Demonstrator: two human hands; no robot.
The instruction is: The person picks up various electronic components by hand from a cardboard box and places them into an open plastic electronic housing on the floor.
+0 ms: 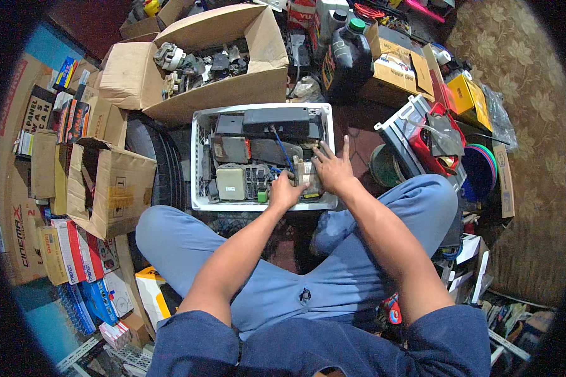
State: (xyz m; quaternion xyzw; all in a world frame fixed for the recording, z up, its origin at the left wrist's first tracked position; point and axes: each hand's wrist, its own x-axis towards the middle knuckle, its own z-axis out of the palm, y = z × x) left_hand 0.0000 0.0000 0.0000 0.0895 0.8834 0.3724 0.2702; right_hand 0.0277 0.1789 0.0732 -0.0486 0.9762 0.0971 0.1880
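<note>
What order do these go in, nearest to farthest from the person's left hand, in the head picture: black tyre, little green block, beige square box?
1. Little green block: just left of the left hand, inside the white bin.
2. Beige square box: farther left, in the same bin.
3. Black tyre: farthest left, outside the bin.

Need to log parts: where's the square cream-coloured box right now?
In the head view, the cream-coloured box sits in the front-left part of the white crate, left of the small green block and the person's left hand.
</note>
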